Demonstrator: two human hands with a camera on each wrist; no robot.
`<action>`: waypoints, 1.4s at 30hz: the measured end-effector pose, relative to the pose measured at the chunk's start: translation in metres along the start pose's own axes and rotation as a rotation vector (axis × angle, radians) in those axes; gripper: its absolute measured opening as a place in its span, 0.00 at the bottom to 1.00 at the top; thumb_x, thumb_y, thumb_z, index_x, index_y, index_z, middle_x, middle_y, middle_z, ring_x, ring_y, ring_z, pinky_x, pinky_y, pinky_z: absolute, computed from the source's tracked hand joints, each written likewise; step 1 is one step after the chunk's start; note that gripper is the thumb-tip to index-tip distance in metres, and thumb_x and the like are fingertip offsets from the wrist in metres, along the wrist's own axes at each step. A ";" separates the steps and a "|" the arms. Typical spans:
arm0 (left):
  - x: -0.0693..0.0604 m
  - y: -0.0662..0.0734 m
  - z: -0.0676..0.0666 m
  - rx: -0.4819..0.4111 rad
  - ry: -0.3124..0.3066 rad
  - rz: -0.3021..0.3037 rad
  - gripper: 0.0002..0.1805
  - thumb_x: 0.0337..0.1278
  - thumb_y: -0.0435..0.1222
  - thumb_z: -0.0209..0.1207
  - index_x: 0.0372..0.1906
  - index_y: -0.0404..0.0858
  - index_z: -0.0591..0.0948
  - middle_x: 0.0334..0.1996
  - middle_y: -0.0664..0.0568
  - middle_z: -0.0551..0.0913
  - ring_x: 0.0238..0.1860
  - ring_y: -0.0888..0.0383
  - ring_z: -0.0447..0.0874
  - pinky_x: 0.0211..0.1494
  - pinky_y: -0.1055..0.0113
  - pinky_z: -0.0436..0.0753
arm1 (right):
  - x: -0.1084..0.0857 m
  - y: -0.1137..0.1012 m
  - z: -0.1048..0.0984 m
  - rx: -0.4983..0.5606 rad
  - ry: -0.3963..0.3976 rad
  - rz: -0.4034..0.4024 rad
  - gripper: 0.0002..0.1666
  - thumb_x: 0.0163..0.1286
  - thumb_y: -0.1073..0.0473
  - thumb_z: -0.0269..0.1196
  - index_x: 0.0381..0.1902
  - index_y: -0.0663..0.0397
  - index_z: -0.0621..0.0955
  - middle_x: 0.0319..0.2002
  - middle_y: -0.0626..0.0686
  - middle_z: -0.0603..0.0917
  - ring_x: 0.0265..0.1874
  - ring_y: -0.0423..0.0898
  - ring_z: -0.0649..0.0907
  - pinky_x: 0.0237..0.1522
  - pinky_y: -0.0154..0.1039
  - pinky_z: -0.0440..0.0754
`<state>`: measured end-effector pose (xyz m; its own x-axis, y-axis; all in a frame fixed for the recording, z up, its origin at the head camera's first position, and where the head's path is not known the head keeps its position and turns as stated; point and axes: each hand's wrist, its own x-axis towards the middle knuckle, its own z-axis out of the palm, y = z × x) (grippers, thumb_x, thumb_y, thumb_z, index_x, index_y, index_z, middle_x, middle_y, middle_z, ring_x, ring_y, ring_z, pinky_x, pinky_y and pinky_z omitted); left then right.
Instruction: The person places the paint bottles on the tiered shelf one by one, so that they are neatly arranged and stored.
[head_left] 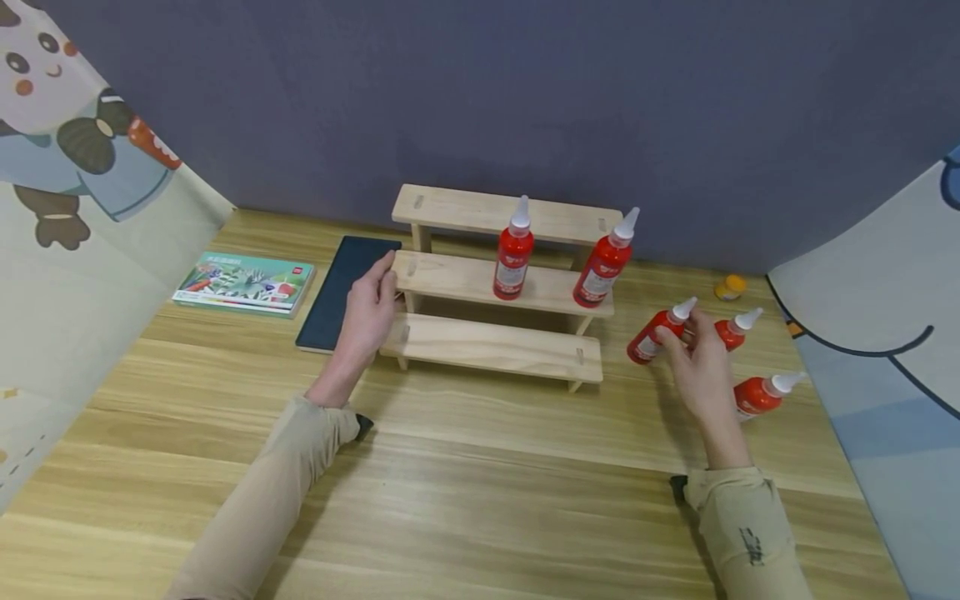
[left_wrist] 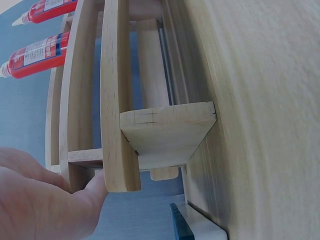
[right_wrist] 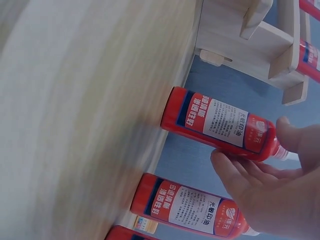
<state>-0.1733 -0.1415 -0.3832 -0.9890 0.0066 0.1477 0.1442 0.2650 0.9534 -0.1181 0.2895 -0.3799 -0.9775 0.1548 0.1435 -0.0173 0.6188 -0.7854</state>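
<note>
A three-step wooden shelf (head_left: pixel 465 277) stands against the back wall. My left hand (head_left: pixel 367 312) grips the left end of its middle step, thumb and fingers on either side of the board. Two red bottles with white pointed caps, one nearer the center (head_left: pixel 510 265) and one at the right end (head_left: pixel 600 273), stand on that step. To the right of the shelf, my right hand (head_left: pixel 705 367) holds another red bottle (right_wrist: pixel 215 122) near its top, between thumb and fingers. Two more red bottles (head_left: pixel 729 335) (right_wrist: pixel 187 206) stand on the table beside that hand.
On the left lie a stack of illustrated booklets (head_left: pixel 243 285) and a dark flat board (head_left: pixel 337 292), partly behind my left hand. A small yellow-lidded jar (head_left: pixel 731 287) sits at the back right. Walls with cartoon pictures flank the wooden table (head_left: pixel 480 500).
</note>
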 end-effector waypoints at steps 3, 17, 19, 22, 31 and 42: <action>0.000 0.001 0.001 -0.002 -0.002 0.001 0.28 0.91 0.36 0.40 0.84 0.32 0.59 0.21 0.54 0.62 0.15 0.65 0.53 0.66 0.54 0.83 | 0.000 0.001 0.000 -0.007 0.009 -0.014 0.32 0.85 0.62 0.60 0.75 0.77 0.65 0.69 0.77 0.74 0.65 0.70 0.78 0.58 0.26 0.79; 0.000 0.004 0.002 0.000 0.002 0.009 0.28 0.91 0.35 0.40 0.84 0.30 0.60 0.21 0.54 0.62 0.15 0.66 0.54 0.66 0.53 0.84 | 0.000 0.002 0.001 -0.034 0.031 -0.006 0.27 0.85 0.62 0.59 0.71 0.76 0.70 0.65 0.75 0.78 0.61 0.67 0.80 0.44 0.17 0.70; 0.000 0.005 0.002 0.007 0.003 0.009 0.28 0.91 0.35 0.40 0.84 0.30 0.59 0.21 0.54 0.62 0.15 0.65 0.54 0.65 0.52 0.84 | 0.000 0.002 0.001 -0.041 0.039 -0.017 0.26 0.85 0.62 0.60 0.70 0.76 0.71 0.64 0.75 0.79 0.60 0.68 0.81 0.44 0.18 0.70; -0.001 0.006 0.002 0.030 0.007 0.011 0.28 0.91 0.35 0.41 0.84 0.31 0.60 0.20 0.54 0.62 0.15 0.65 0.55 0.62 0.51 0.86 | 0.000 0.002 0.002 -0.050 0.061 -0.040 0.24 0.84 0.63 0.61 0.67 0.77 0.73 0.62 0.76 0.80 0.59 0.69 0.82 0.43 0.17 0.69; -0.002 0.006 0.000 0.039 0.006 0.008 0.28 0.91 0.35 0.40 0.84 0.31 0.60 0.21 0.53 0.63 0.15 0.65 0.54 0.64 0.53 0.85 | 0.001 0.003 0.004 -0.075 0.101 -0.039 0.22 0.82 0.64 0.63 0.64 0.76 0.76 0.58 0.75 0.82 0.53 0.67 0.84 0.40 0.15 0.69; -0.003 0.006 -0.001 0.044 0.006 0.013 0.28 0.91 0.35 0.40 0.84 0.31 0.60 0.20 0.53 0.62 0.14 0.65 0.54 0.63 0.52 0.86 | -0.001 -0.002 0.006 -0.095 0.098 -0.051 0.22 0.81 0.64 0.65 0.63 0.76 0.76 0.58 0.74 0.83 0.52 0.67 0.85 0.39 0.14 0.69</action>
<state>-0.1699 -0.1408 -0.3780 -0.9868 0.0044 0.1618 0.1553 0.3067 0.9391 -0.1183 0.2836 -0.3823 -0.9506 0.1925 0.2435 -0.0423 0.6969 -0.7159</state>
